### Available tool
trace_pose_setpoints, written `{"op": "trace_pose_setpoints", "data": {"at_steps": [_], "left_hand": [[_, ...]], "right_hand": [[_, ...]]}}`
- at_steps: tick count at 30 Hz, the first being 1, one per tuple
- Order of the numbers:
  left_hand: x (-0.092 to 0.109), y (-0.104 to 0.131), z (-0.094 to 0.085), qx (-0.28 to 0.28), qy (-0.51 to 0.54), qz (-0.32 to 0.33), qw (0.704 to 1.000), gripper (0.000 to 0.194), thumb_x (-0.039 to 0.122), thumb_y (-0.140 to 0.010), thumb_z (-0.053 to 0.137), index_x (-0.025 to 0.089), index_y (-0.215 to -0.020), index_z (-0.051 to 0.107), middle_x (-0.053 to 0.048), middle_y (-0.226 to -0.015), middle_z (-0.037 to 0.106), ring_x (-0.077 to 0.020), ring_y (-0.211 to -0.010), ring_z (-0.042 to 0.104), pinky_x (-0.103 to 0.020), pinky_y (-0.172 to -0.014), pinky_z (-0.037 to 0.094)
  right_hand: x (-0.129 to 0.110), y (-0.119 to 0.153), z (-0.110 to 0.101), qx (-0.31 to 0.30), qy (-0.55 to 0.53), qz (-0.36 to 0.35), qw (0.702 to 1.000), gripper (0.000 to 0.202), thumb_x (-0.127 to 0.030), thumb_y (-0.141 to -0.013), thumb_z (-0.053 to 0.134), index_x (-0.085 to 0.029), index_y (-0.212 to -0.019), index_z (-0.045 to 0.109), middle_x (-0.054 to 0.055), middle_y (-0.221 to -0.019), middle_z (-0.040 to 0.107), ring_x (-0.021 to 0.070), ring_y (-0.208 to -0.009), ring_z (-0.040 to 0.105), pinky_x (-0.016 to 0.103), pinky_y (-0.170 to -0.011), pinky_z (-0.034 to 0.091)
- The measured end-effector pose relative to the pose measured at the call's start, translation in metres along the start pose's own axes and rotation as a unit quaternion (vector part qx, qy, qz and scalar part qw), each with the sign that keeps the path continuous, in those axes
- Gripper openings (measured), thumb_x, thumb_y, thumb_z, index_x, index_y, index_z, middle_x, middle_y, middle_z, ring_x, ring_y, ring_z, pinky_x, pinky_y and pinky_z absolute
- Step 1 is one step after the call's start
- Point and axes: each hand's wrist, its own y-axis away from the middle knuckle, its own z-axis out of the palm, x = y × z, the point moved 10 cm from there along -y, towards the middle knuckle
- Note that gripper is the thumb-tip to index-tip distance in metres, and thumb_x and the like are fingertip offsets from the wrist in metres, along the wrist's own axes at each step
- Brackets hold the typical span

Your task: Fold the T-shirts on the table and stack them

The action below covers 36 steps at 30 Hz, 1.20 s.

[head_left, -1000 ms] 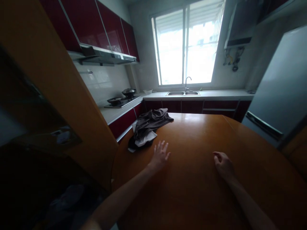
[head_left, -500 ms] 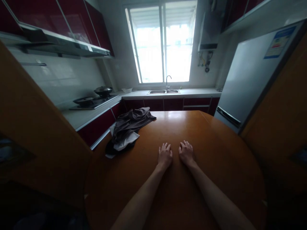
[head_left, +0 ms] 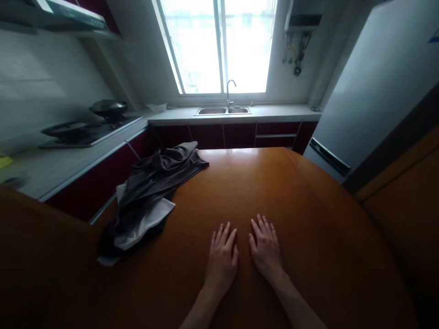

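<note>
My left hand lies palm down on the brown wooden table, fingers stretched out and holding nothing. Close beside it, my right hand also rests flat on the tabletop, its fingers slightly spread and nothing in them. Left of my hands, a crumpled heap of clothes lies at the table's left edge. A dark grey garment is on top, with a white piece and something black showing underneath. Neither hand touches the heap.
Behind the table runs a white counter with a double sink and faucet under a window. Pans stand on the stove at left. A fridge stands at right, close to the table's edge.
The view has come closer and tilted down, so hands, table and clothes look larger. My fingers, a little curled before, are now straighter and flatter on the table.
</note>
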Motion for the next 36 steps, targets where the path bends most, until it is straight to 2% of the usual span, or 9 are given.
{"op": "trace_pose_setpoints", "data": {"at_steps": [7, 13, 18, 21, 36], "left_hand": [[-0.007, 0.012, 0.003, -0.027, 0.012, -0.005, 1.0, 0.055, 0.022, -0.093, 0.045, 0.033, -0.146, 0.051, -0.001, -0.163, 0.032, -0.0273, -0.153, 0.023, -0.06, -0.124, 0.025], [-0.003, 0.007, -0.004, -0.019, 0.023, -0.003, 1.0, 0.046, 0.02, -0.093, 0.049, 0.029, -0.136, 0.062, -0.002, -0.158, 0.042, -0.0281, -0.151, 0.031, -0.059, -0.124, 0.027], [0.011, 0.002, -0.018, 0.014, 0.034, 0.0, 0.999, 0.037, 0.018, -0.093, 0.052, 0.024, -0.124, 0.07, -0.005, -0.152, 0.051, -0.0278, -0.146, 0.039, -0.053, -0.123, 0.028], [0.015, 0.003, -0.021, 0.022, 0.036, 0.005, 0.999, 0.031, 0.021, -0.094, 0.053, 0.023, -0.118, 0.073, -0.005, -0.148, 0.056, -0.0274, -0.144, 0.042, -0.05, -0.123, 0.029], [0.009, 0.001, -0.019, 0.032, 0.055, 0.002, 0.998, 0.032, 0.017, -0.091, 0.057, 0.023, -0.117, 0.074, -0.007, -0.147, 0.057, -0.0289, -0.143, 0.043, -0.051, -0.122, 0.028]], "right_hand": [[0.005, 0.013, 0.001, -0.003, -0.048, -0.003, 0.999, 0.053, -0.036, -0.098, 0.044, -0.028, -0.15, 0.049, 0.004, -0.163, 0.033, 0.0292, -0.152, 0.025, 0.057, -0.123, 0.016], [0.007, 0.009, 0.001, 0.033, -0.009, -0.024, 0.999, 0.05, -0.033, -0.096, 0.045, -0.019, -0.143, 0.057, 0.01, -0.158, 0.041, 0.0281, -0.15, 0.03, 0.053, -0.123, 0.018], [0.005, 0.005, -0.002, 0.011, 0.049, -0.023, 0.998, 0.05, -0.031, -0.096, 0.043, -0.014, -0.14, 0.059, 0.011, -0.157, 0.045, 0.0266, -0.148, 0.034, 0.046, -0.122, 0.021], [0.004, 0.004, -0.005, -0.002, 0.061, -0.012, 0.998, 0.049, -0.031, -0.098, 0.041, -0.013, -0.14, 0.059, 0.011, -0.157, 0.044, 0.0262, -0.148, 0.034, 0.045, -0.122, 0.021], [-0.001, 0.004, -0.009, -0.016, 0.047, 0.009, 0.999, 0.049, -0.029, -0.097, 0.045, -0.014, -0.142, 0.058, 0.011, -0.158, 0.042, 0.0257, -0.149, 0.032, 0.043, -0.124, 0.017]]}}
